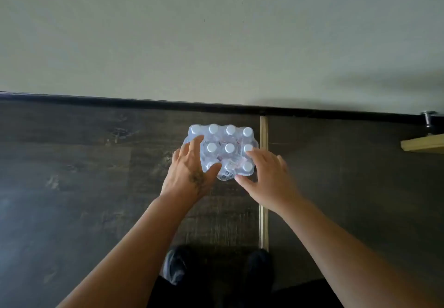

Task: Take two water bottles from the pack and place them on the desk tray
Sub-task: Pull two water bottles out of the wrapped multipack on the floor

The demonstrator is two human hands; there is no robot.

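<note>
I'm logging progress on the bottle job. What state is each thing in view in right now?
pack of water bottles: on the floor by the wall, upright, white caps on, plastic wrap looks torn open at the near side.
left hand: open, fingers spread on the pack's left side, thumb on the wrap.
right hand: open, blurred, at the pack's near right corner, gripping nothing.
desk tray: not in view.

pack (222,150) – 1 | white caps (230,148) – 10 visible | hands – 2 | shoes (176,265) – 2
</note>
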